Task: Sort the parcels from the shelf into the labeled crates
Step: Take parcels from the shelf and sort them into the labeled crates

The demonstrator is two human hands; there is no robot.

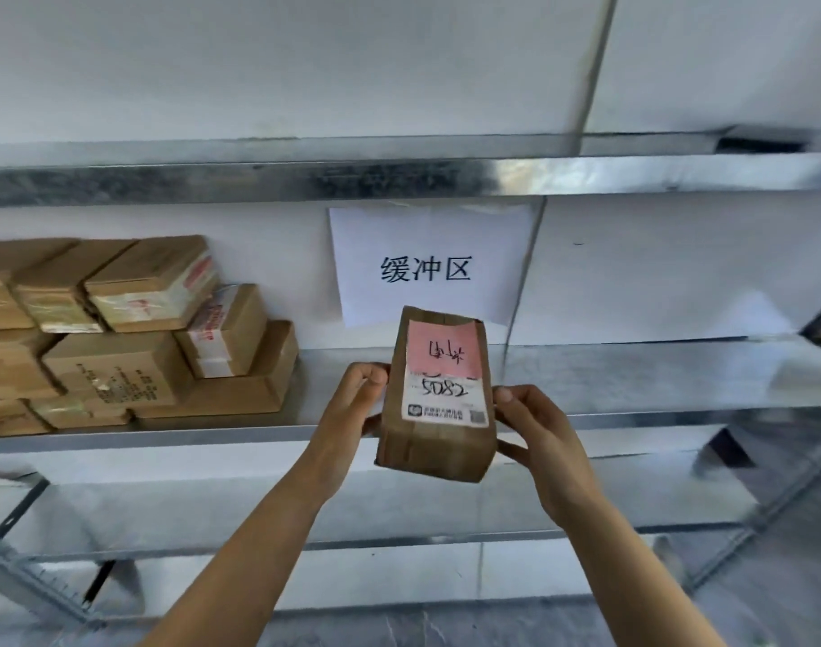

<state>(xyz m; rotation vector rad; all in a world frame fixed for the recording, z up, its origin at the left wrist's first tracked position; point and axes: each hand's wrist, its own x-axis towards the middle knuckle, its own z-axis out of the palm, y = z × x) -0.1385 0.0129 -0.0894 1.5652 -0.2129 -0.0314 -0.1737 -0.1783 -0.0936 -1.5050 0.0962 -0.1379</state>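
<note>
1. The left hand (352, 403) and the right hand (534, 427) both grip a small brown cardboard parcel (434, 452). Each hand takes one long side, with fingers and thumb curled round the edge.
2. The parcel is held upright in the air, near the front of the silver metal shelf (632, 380) and just below the white paper sign (427, 268) on the far wall. It touches no board.
3. It looks like a stiff, taped box. It is probably light, since fingertips alone carry it. The tape bands may be a little slick, so the bare cardboard edges seem the safer hold.
4. Gripping by the sides keeps the pink and white label (443, 366) uncovered. It faces the camera with "5082" handwritten on it, and I judge this writing decides the crate.
5. No labeled crate is in view.
6. On the left of the shelf sits a pile of brown cardboard boxes (133, 338), stacked in several layers. Some are taped, and one leans on its neighbours.
</note>
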